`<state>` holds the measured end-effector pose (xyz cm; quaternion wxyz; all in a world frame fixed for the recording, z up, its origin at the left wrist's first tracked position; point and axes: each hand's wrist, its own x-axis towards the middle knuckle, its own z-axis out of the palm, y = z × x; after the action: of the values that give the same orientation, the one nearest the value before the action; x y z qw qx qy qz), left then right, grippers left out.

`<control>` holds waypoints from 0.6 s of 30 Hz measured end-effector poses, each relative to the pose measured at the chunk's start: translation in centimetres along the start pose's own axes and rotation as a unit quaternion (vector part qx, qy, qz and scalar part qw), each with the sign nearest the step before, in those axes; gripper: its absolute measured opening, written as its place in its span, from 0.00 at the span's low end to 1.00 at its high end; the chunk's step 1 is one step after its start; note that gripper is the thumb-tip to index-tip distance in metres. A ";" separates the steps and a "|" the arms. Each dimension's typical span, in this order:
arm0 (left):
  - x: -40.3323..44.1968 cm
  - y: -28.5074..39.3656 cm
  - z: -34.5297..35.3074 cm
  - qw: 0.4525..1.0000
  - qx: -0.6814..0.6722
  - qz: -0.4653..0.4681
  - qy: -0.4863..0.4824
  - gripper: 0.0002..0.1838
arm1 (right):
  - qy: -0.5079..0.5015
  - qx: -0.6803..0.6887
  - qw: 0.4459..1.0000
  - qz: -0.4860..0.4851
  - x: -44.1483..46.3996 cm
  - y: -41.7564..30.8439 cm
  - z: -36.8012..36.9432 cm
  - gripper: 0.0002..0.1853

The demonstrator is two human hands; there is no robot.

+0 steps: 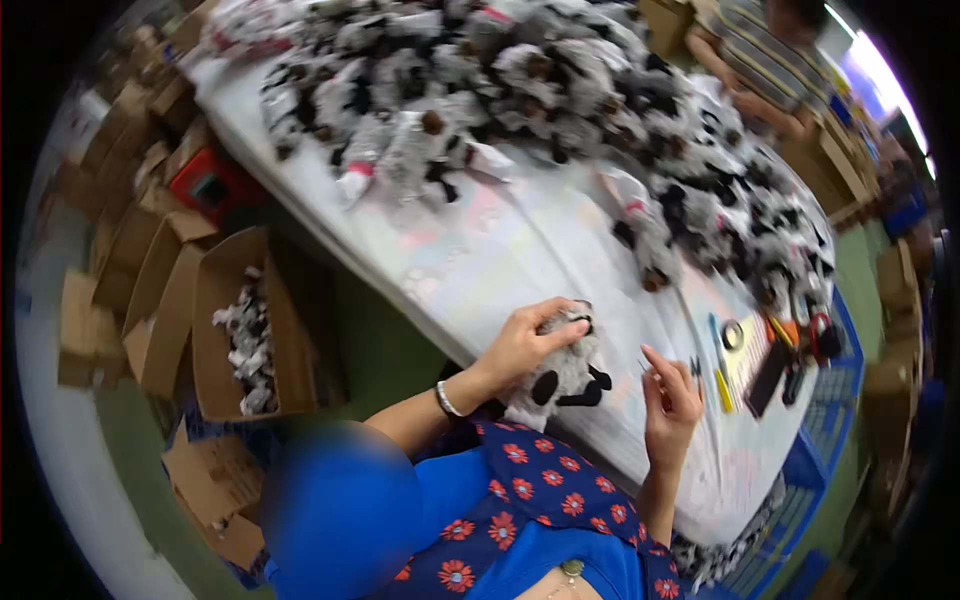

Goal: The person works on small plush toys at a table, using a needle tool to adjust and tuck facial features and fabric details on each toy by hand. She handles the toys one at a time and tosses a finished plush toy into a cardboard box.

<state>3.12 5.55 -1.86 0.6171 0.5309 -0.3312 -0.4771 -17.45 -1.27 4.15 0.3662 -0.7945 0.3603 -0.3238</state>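
Note:
At the near edge of the white table, my left hand [533, 340] grips a small grey plush toy [572, 374] with black feet by its head. The toy lies on its side against the table edge, its black limbs pointing to the right. To the right of the toy, my right hand [672, 400] is raised over the table, thumb and fingers pinched together. A thin object seems to stick out near its fingertips, too small to make out. The two hands are apart.
Plush toys [540, 80] are heaped across the far side of the table [480, 260]. Tape [733, 335], a yellow cutter [724, 391] and a dark case [768, 378] lie at the right. Cardboard boxes [215, 330] stand left. Another person [765, 55] stands across the table.

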 end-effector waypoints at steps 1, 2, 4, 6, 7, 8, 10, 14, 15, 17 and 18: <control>-0.2 0.0 -0.7 0.999 -0.016 0.013 0.024 0.10 | -0.017 0.010 1.000 0.016 -0.1 0.2 0.4 0.18; -0.5 0.4 -1.6 0.998 -0.039 0.019 0.051 0.10 | -0.034 0.030 0.999 0.017 -0.2 1.1 0.6 0.18; -1.2 0.6 -4.0 0.988 -0.060 0.042 0.133 0.10 | -0.067 0.068 0.994 0.055 -0.3 1.6 1.1 0.17; -2.1 -0.4 -7.8 0.962 -0.147 0.048 0.223 0.14 | -0.086 0.060 0.991 0.087 -0.1 2.3 1.6 0.16; -3.2 -0.8 -10.1 0.936 -0.206 0.026 0.286 0.16 | -0.119 0.064 0.988 0.069 0.2 2.4 2.2 0.16; -4.0 -0.6 -12.3 0.903 -0.268 0.004 0.336 0.18 | -0.134 0.074 0.985 0.079 0.5 2.5 2.5 0.15; -8.2 0.6 -16.7 0.871 -0.287 0.036 0.398 0.21 | -0.146 0.087 0.980 0.106 1.2 2.6 2.9 0.15; -16.3 -4.3 -27.0 0.752 -0.362 0.152 0.529 0.12 | -0.162 0.086 0.976 0.115 1.9 1.8 3.8 0.13; -18.4 -6.1 -29.3 0.716 -0.330 0.190 0.585 0.12 | -0.167 0.082 0.975 0.117 1.9 1.5 4.1 0.13; -21.2 -8.1 -31.8 0.700 -0.304 0.217 0.609 0.15 | -0.178 0.080 0.974 0.116 2.0 1.5 4.6 0.12; -22.9 -8.0 -33.1 0.679 -0.300 0.245 0.623 0.15 | -0.184 0.091 0.973 0.104 2.1 2.0 4.7 0.12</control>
<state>24.06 38.44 -14.61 0.9020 0.3914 0.1727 0.0586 -13.39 -2.27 0.58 0.5287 -0.7620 0.3364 -0.1631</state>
